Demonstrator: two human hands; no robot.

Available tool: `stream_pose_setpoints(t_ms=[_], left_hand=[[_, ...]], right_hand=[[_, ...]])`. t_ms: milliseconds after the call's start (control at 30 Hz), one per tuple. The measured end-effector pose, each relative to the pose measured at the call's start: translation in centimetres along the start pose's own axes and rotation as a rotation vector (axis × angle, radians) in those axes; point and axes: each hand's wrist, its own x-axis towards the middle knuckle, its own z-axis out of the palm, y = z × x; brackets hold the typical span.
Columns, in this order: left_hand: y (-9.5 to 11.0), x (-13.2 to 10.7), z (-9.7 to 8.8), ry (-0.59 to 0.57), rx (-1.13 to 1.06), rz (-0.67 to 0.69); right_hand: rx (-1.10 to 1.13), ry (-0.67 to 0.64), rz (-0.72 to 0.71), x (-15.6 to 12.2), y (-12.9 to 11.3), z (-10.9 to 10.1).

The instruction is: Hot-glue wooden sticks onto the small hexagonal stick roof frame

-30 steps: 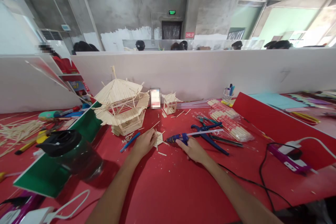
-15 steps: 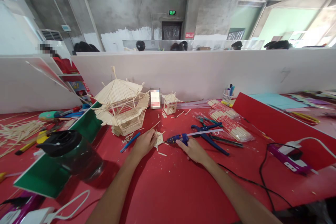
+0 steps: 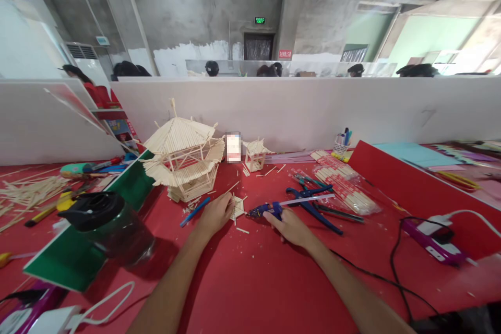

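Note:
My right hand [image 3: 291,226] is wrapped round a blue hot glue gun [image 3: 261,211], with a clear glue stick [image 3: 309,198] poking out of its back. The gun's nozzle points left, at the edge of a small frame of wooden sticks [image 3: 238,209] lying on the table. Against the left side of that frame, my left hand [image 3: 217,213] has its fingers closed on it. Left of this hand lies a blue pen-like tool [image 3: 194,212]. Behind stand a large stick pavilion model [image 3: 183,156] and a smaller one [image 3: 256,155].
On the left are a dark bottle [image 3: 111,229] and a green board [image 3: 66,266]. To the right lie a blue clamp [image 3: 313,206], bagged wooden sticks [image 3: 348,188], a purple power strip [image 3: 434,242] and a black cable [image 3: 364,270]. A white partition [image 3: 282,109] runs behind the table.
The view has shifted very slightly. Both hands, the glue gun and the small stick frame keep practically the same positions.

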Motion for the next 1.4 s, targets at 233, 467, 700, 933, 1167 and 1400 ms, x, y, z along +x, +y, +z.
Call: stream_pose_setpoints(t_ms=[233,467,700,933,1167,1400], left_hand=[[0.0,-0.1,0.0,-0.003,0.001,0.003],[0.0,0.0,0.1,0.007,-0.019,-0.007],[-0.1,0.0,0.3,0.003,-0.008,-0.014],[0.6,0.0,-0.6,0.042,-0.03,-0.051],[1.2,0.0,-1.4,0.091,-0.024,0.0],[1.5,0.1,-1.8,0.079,0.03,-0.026]], right_hand=[[0.053,0.074,0.043,0.1,-0.1,-0.2],[0.327,-0.183,0.027,-0.4,0.0,-0.4],[0.763,-0.16,0.043,0.2,0.8,-0.4],[0.82,-0.404,-0.013,-0.6,0.6,-1.3],[0.803,-0.067,-0.06,0.8,0.0,-1.4],[0.729,0.045,0.059,2.7,0.2,-1.4]])
